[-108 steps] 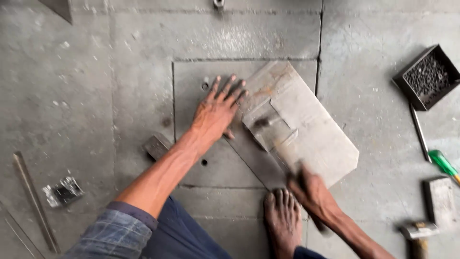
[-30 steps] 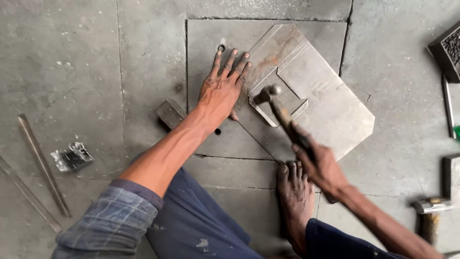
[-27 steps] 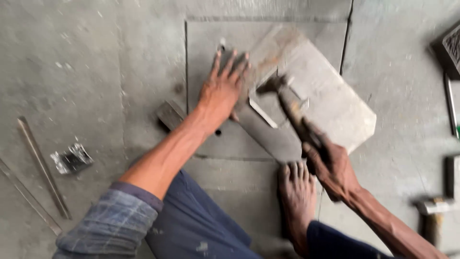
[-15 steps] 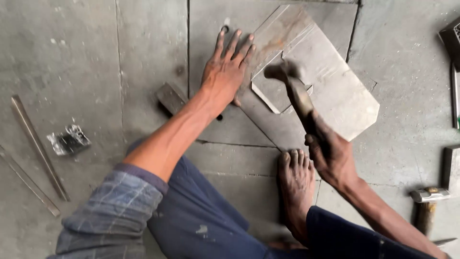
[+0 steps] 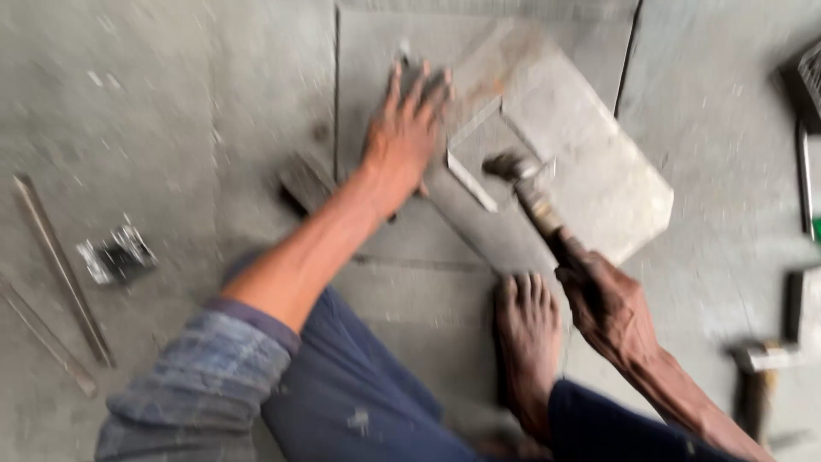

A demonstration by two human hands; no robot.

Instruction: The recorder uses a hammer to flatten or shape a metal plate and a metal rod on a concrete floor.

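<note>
Left hand (image 5: 409,128) flat, fingers spread, pressing metal sheet (image 5: 581,171) at its left edge. Right hand (image 5: 603,299) clenched around hammer (image 5: 530,192), head touching sheet centre.

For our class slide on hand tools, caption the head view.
Left hand presses a metal sheet flat while right hand grips a hammer.

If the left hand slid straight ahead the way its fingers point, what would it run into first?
The left hand lies flat on the metal sheet, fingers pointing up the picture. Straight ahead comes the sheet's far edge, then bare concrete floor; nothing else seems to stand in that line, though the picture is blurred.
</note>
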